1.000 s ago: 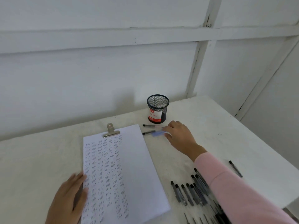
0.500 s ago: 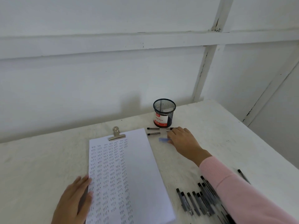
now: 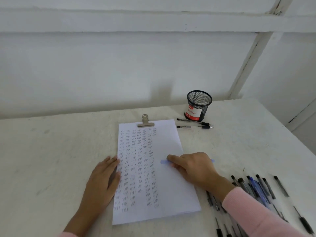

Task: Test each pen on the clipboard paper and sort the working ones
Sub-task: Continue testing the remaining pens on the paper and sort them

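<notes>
White plank wall behind, rough white table [image 3: 51,151] under everything. Clipboard paper [image 3: 172,194] lies in front of me, held by the metal clip [image 3: 145,121] at its top. Its left and middle columns are full of tally marks, and the right strip is blank.

Left hand [image 3: 102,177]: flat on the table, fingers [image 3: 111,162] straight and close together, tips pressing the paper's left edge. It holds nothing and only steadies the sheet.

Right hand [image 3: 196,166]: over the blank strip, fingers [image 3: 172,159] curled round a blue pen [image 3: 164,161]. The pen lies sideways across the hand, one end poking out left over the paper and a bit showing on the right. It's blurred, so I can't tell which end is the tip or whether it touches the sheet.

Step, my read: this pen is picked and brought to the paper, test stroke not yet made.

Next move calls for turning the pen into a writing grip, tip down on the blank strip, and making a few short strokes while the left hand pins the sheet. Then check for ink and sort.

Other pens:
- The heap of pens [image 3: 256,187] at my right, beside the pink sleeve [image 3: 256,212], is probably the untested stock.
- Two pens [image 3: 194,123] lie side by side, just in front of the mesh pen cup [image 3: 199,105].
- Can't tell which group means working.
</notes>
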